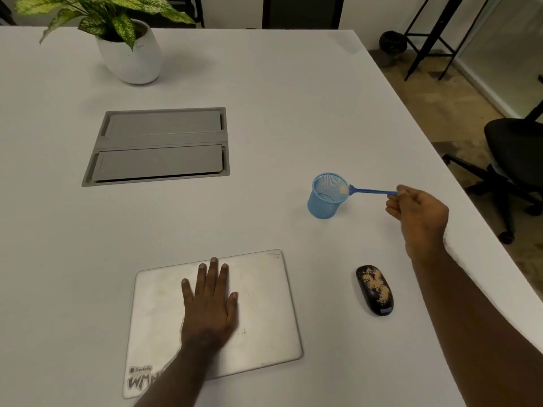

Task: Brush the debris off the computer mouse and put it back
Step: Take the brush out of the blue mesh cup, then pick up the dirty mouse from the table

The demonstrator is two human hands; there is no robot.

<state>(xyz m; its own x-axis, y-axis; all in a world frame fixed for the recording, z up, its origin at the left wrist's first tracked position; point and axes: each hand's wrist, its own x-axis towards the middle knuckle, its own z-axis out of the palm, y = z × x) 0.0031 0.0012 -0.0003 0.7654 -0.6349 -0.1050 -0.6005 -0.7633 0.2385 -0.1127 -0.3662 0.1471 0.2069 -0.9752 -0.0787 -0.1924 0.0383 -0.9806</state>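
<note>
Black oval computer mouse (375, 289), speckled with tan debris, lies on the white bench (293, 113) just near-side of the right hand (418, 211). That hand pinches a blue plastic brush (368, 190), bristles over a blue mesh cup (326, 196). Left hand (210, 304) rests flat, fingers spread, on a closed silver laptop (264, 304).

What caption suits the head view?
Right hand holds brush at cup; left hand rests on laptop; mouse dusty.

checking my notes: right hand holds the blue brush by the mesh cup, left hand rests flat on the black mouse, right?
Not quite. In the head view the left hand rests flat on the closed silver laptop, not the debris-covered black mouse.
</note>
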